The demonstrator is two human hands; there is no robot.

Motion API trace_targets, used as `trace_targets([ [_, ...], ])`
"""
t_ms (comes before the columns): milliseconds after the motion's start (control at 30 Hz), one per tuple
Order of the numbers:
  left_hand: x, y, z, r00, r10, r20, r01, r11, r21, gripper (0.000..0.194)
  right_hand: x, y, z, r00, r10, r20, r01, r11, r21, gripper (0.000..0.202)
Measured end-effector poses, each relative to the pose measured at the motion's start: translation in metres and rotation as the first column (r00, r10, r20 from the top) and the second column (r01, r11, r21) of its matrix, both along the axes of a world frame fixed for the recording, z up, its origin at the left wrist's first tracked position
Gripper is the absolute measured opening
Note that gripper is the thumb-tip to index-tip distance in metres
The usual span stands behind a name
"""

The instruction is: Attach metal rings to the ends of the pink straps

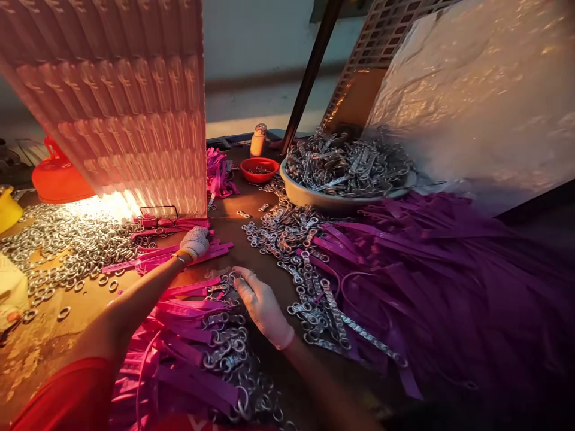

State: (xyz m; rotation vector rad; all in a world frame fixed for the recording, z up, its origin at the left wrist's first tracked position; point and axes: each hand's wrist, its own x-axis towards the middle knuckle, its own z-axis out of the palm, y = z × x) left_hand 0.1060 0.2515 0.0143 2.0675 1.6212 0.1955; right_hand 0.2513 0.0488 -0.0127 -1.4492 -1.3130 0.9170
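My left hand [194,242], in a white dotted glove, is closed over a small bunch of pink straps [157,258] lying on the table; its fingertips are partly hidden. Nearer to me, my right hand [264,306], in a thin pale glove, has thumb and fingers drawn together at a metal ring [232,276] on the end of a strap. Below it spreads a pile of pink straps [188,353] with metal rings and links [231,347] at their right ends.
Loose rings [85,239] cover the left side under a red lamp [60,179]. An upright ribbed plastic panel [148,120] stands behind my left hand. At right are a basin [309,194] heaped with metal links, purple straps [431,263] and a red bowl [259,175].
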Motion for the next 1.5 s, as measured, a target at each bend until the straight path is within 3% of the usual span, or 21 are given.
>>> trace_targets([
  [167,-0.045,-0.057,0.03,0.975,-0.015,0.223,0.044,0.991,-0.123,0.039,-0.008,0.02,0.022,0.983,0.04,0.178,-0.083,0.967,0.241,0.03],
  [233,-0.063,-0.087,0.037,0.892,0.071,0.446,0.061,0.96,-0.274,0.039,-0.017,0.024,0.034,0.953,0.071,0.295,-0.156,0.948,0.276,0.031],
  [300,-0.075,-0.116,0.041,0.76,0.213,0.615,0.088,0.903,-0.421,0.036,-0.028,0.022,0.046,0.893,0.1,0.439,-0.22,0.947,0.232,0.032],
  [367,-0.082,-0.139,0.043,0.669,0.31,0.676,0.105,0.861,-0.498,0.037,-0.039,0.017,0.056,0.794,0.132,0.594,-0.266,0.953,0.145,0.031],
  [433,-0.084,-0.155,0.044,0.646,0.318,0.694,0.104,0.864,-0.493,0.037,-0.049,0.01,0.064,0.679,0.158,0.717,-0.296,0.953,0.071,0.029],
  [500,-0.085,-0.166,0.044,0.696,0.225,0.681,0.103,0.908,-0.406,0.035,-0.055,0.002,0.068,0.581,0.167,0.797,-0.323,0.946,0.037,0.028],
  [600,-0.086,-0.175,0.04,0.809,-0.029,0.588,0.15,0.976,-0.159,0.027,-0.06,-0.006,0.067,0.482,0.156,0.862,-0.341,0.94,0.021,0.028],
  [667,-0.089,-0.18,0.036,0.833,-0.081,0.547,0.171,0.978,-0.115,0.021,-0.061,-0.009,0.066,0.479,0.15,0.865,-0.335,0.942,0.022,0.03],
  [833,-0.098,-0.194,0.03,0.764,0.115,0.635,0.063,0.966,-0.25,0.021,-0.058,-0.016,0.075,0.544,0.275,0.793,-0.397,0.917,-0.045,0.043],
  [900,-0.099,-0.201,0.031,0.74,0.137,0.658,0.036,0.97,-0.242,0.019,-0.058,-0.019,0.077,0.505,0.331,0.797,-0.401,0.908,-0.123,0.049],
  [967,-0.098,-0.207,0.031,0.739,0.146,0.657,0.03,0.968,-0.249,0.02,-0.058,-0.022,0.075,0.454,0.345,0.821,-0.391,0.906,-0.164,0.04],
  [1067,-0.096,-0.212,0.029,0.76,0.122,0.639,0.04,0.972,-0.233,0.024,-0.06,-0.024,0.066,0.392,0.332,0.858,-0.426,0.892,-0.151,0.028],
  [1167,-0.096,-0.211,0.028,0.79,0.084,0.608,0.061,0.975,-0.214,0.022,-0.062,-0.024,0.058,0.346,0.33,0.879,-0.482,0.866,-0.135,0.03],
  [1367,-0.12,-0.187,0.056,0.916,-0.125,0.382,0.195,0.97,-0.148,0.02,-0.062,-0.022,0.06,0.346,0.345,0.872,-0.533,0.838,-0.12,0.038],
  [1433,-0.134,-0.18,0.064,0.935,-0.085,0.344,0.123,0.988,-0.091,0.018,-0.054,-0.017,0.062,0.381,0.366,0.849,-0.565,0.819,-0.099,0.035],
  [1500,-0.145,-0.177,0.066,0.911,0.054,0.408,-0.02,0.996,-0.086,0.025,-0.036,-0.005,0.062,0.447,0.388,0.806,-0.584,0.809,-0.066,0.031],
])
